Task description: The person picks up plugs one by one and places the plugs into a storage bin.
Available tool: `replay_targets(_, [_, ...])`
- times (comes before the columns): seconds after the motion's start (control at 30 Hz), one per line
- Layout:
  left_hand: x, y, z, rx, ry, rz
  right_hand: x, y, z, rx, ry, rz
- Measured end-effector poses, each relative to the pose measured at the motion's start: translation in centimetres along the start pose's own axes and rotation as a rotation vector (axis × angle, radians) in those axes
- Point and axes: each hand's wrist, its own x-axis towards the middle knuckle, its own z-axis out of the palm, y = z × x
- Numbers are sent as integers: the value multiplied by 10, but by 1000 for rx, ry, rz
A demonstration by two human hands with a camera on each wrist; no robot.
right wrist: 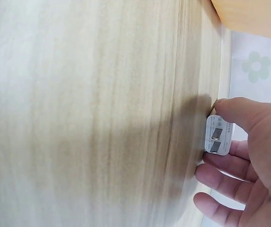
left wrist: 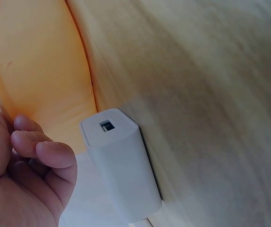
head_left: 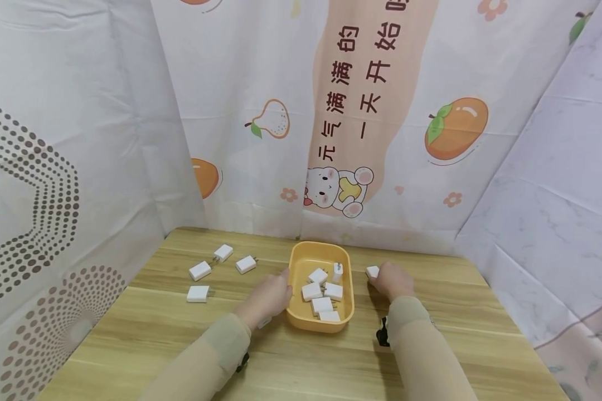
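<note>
"Right grip (head_left: 393,281) first: wide or narrow?"

"Narrow. Thumb and fingers pinch a white, block-shaped plastic charger (right wrist: 224,124) by its sides, to the right of the rounded, yellow-orange plastic tub (head_left: 311,326). Its flat metal prongs (right wrist: 216,133) are left bare, probably because the body gives a better hold."

"And the left grip (head_left: 271,295)?"

"Curled at the tub's left rim, fingers against the outer wall. I'd guess that steadies it on the wood-grained desk (head_left: 321,362). Where the thumb sits, I can't tell."

"Where are the other chargers?"

"Six white chargers (head_left: 311,292) are jumbled inside the tub, one upright towards its far right corner. Four loose white chargers (head_left: 198,294) lie to the tub's left, two of them almost meeting."

"Any brand?"

"None I can read. Fine print surrounds the pinched charger's prongs, too tiny to make out. A white charger (left wrist: 121,170) beside the left grip shows just a dark rectangular port (left wrist: 107,126). Behind the tub, a white printed cloth (head_left: 281,72) carries large brown Chinese characters (head_left: 341,72): 元气满满的, then 一天开始 and one more, cut off."
</note>
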Motion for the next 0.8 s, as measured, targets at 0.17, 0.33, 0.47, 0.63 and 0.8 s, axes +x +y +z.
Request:
replay_targets(0.17, [0,0,0,13,1,4,-1,1,0,11,-7,-1])
replay_targets(0.33, [0,1,-1,25,14,11,-2,3,-1,32,-2,-3])
replay_targets(0.47, [0,1,-1,32,15,12,-2,3,-3,56,-4,-5])
replay_targets(0.63, [0,2,-1,33,17,14,-3,3,-4,80,-13,-6])
replay_targets(0.8, [0,4,-2,25,12,0,-2,3,-4,121,-19,-18])
